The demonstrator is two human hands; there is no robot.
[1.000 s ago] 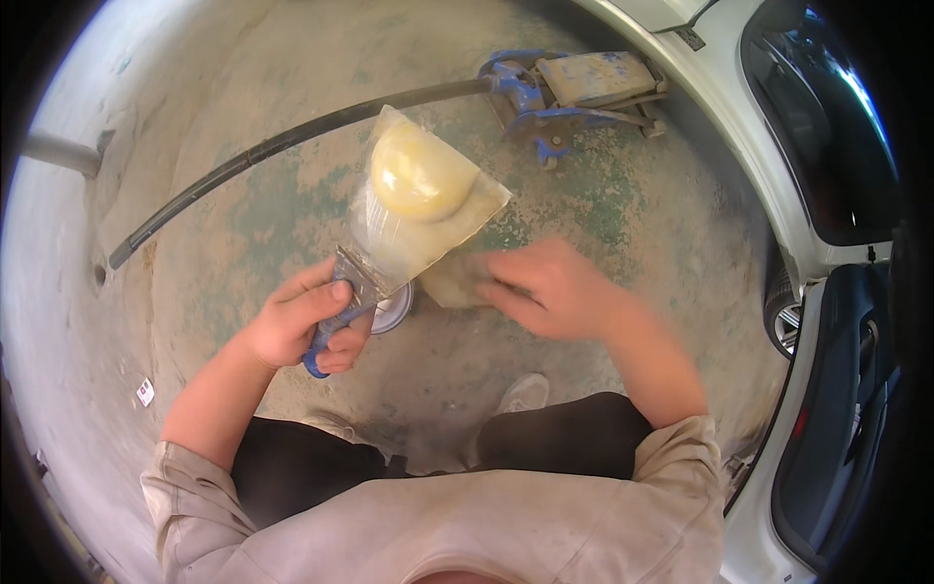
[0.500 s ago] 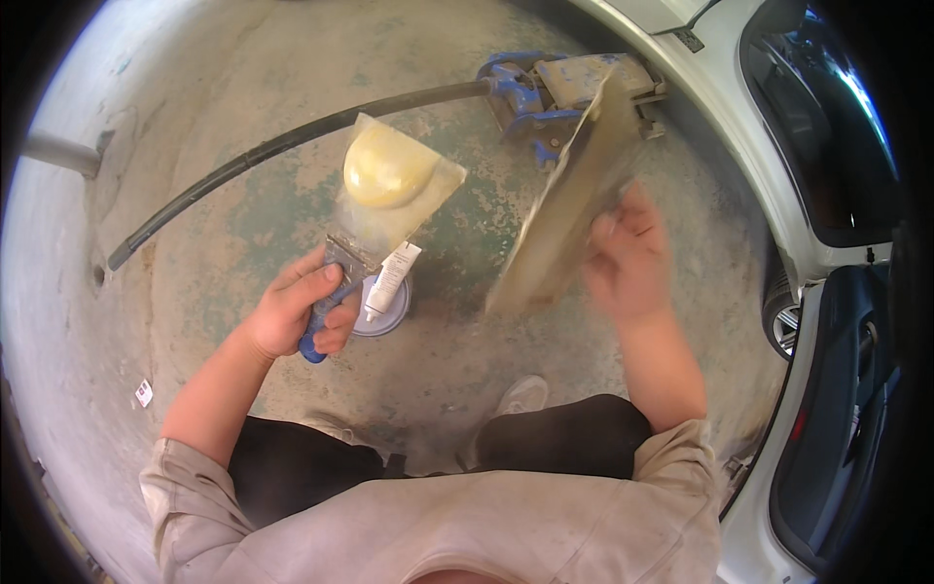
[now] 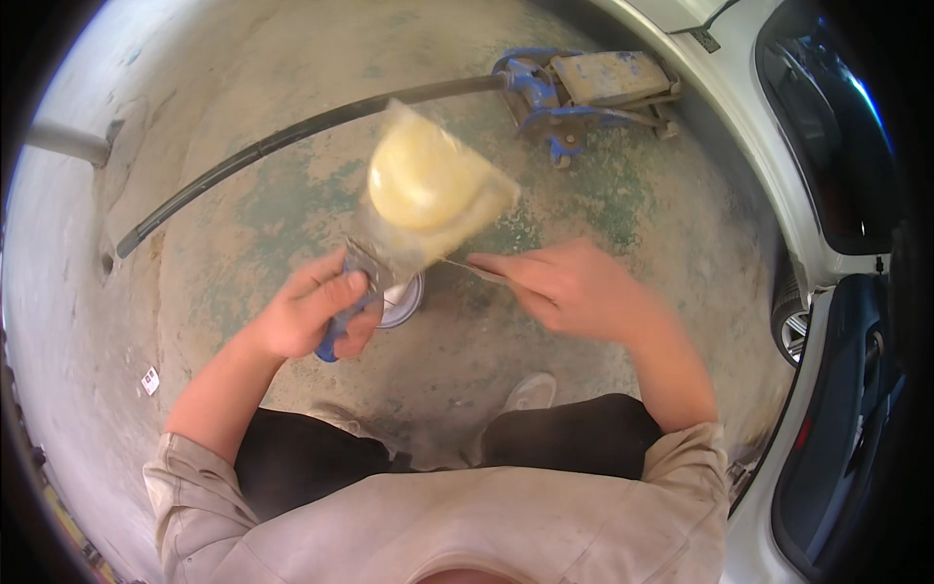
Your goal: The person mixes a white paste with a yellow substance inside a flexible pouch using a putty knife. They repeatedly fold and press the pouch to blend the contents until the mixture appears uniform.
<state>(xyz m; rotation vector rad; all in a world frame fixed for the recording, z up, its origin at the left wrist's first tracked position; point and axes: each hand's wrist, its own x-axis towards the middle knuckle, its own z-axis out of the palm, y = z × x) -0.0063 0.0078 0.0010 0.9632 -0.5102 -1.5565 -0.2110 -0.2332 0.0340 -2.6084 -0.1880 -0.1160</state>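
My left hand [image 3: 316, 307] is wrapped round the blue handle of a putty knife [image 3: 337, 326], its wide blade pointing away from me. A smooth, rounded mound of pale yellow putty [image 3: 418, 180] covers much of that blade. To the right, my right hand [image 3: 579, 292] pinches a thin flat spreader [image 3: 482, 270], seen nearly edge-on. The spreader's tip is close to the blade's near right edge; whether they touch I cannot tell. Beneath the knife stands a round tub [image 3: 414, 304], partly hidden, with a white tube [image 3: 393, 294] on its lid.
A blue floor jack [image 3: 608, 83] stands on the worn concrete, its long black handle [image 3: 292, 144] reaching left. Along the right is a pale car [image 3: 803, 204] with an opened door [image 3: 827, 419]. A pipe [image 3: 73, 144] juts from the left; a small white card [image 3: 150, 381] lies nearby.
My right hand has come left and nearer the putty knife, turning the spreader from raised and broadside to nearly edge-on. My left hand has shifted slightly right with the loaded knife.
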